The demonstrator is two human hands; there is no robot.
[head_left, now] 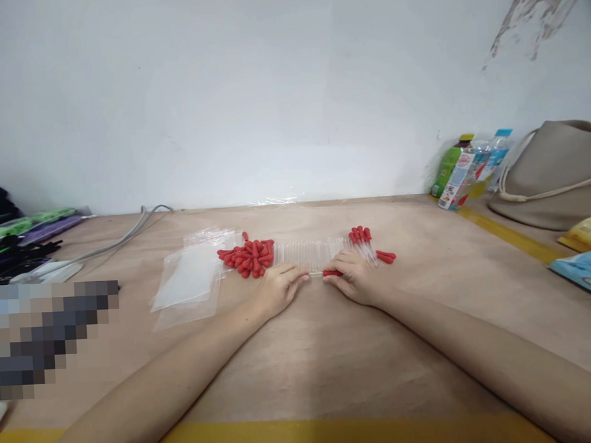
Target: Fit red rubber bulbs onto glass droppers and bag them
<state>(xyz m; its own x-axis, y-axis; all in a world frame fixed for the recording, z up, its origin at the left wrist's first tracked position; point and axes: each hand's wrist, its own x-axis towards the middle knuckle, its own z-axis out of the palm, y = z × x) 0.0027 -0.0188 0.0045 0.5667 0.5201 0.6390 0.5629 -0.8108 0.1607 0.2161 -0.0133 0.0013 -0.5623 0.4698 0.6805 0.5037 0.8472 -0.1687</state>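
Observation:
My left hand [285, 288] pinches one end of a clear, thin dropper tube [316, 273]. At its other end, my right hand [351, 278] grips a red rubber bulb [331, 272]; whether the tube sits inside the bulb is hidden by my fingers. Just behind both hands lies a row of clear tubes [301, 252]. A pile of loose red bulbs [248, 257] sits beyond my left hand. To the right, behind my right hand, several droppers with red bulbs fitted [360, 234] lie side by side, and others [386, 257] point rightward.
Clear zip bags [187, 275] lie left of the bulbs. A grey cable [129, 234] runs to dark and coloured items at the far left. Bottles [462, 172], a grey drawstring bag [548, 171] and snack packets [584, 271] stand or lie at right. A white wall [280, 98] closes the back.

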